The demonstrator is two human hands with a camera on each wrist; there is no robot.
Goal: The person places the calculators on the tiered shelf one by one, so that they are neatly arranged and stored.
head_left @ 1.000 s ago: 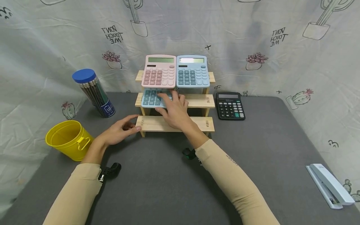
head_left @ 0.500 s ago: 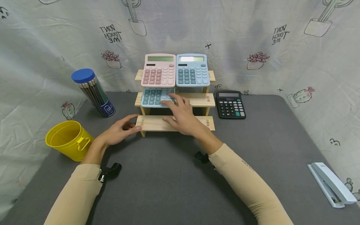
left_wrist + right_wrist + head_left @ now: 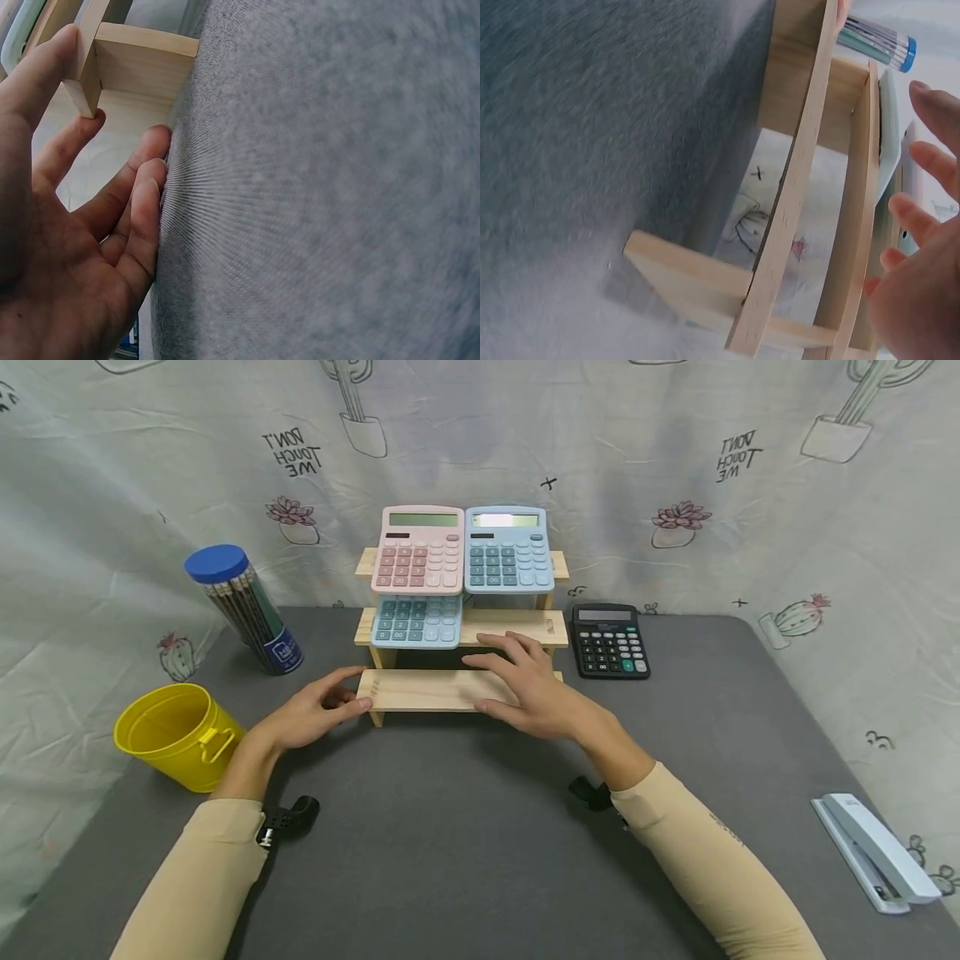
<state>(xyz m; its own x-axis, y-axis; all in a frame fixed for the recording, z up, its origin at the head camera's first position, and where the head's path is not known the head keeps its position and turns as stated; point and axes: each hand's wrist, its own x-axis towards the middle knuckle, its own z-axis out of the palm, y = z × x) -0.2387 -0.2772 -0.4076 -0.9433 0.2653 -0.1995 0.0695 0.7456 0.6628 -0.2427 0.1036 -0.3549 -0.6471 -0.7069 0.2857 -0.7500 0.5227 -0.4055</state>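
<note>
A three-tier wooden rack [image 3: 420, 692] stands at the middle back. My left hand [image 3: 311, 710] holds the left end of its lowest board, thumb at the front corner; in the left wrist view the fingertips [image 3: 94, 124] meet the board's end. My right hand [image 3: 536, 689], fingers spread and lightly bent, hovers over the right part of the lowest tier with nothing in it. A pink calculator [image 3: 418, 556] and a light blue calculator [image 3: 510, 556] lean side by side on the top tier. Another blue calculator [image 3: 416, 622] rests on the middle tier's left half, its upper part hidden.
To the rack's right lies a black calculator [image 3: 611, 643]. A blue-lidded jar of pencils [image 3: 255, 618] stands at back left, with a yellow bucket [image 3: 202, 760] beside my left forearm. A pale blue stapler [image 3: 873, 852] sits near the right edge of the grey tabletop [image 3: 435, 860].
My right hand has come away from the blue calculator on the middle tier and moved right and toward me. The left hand stays at the rack's lowest board.
</note>
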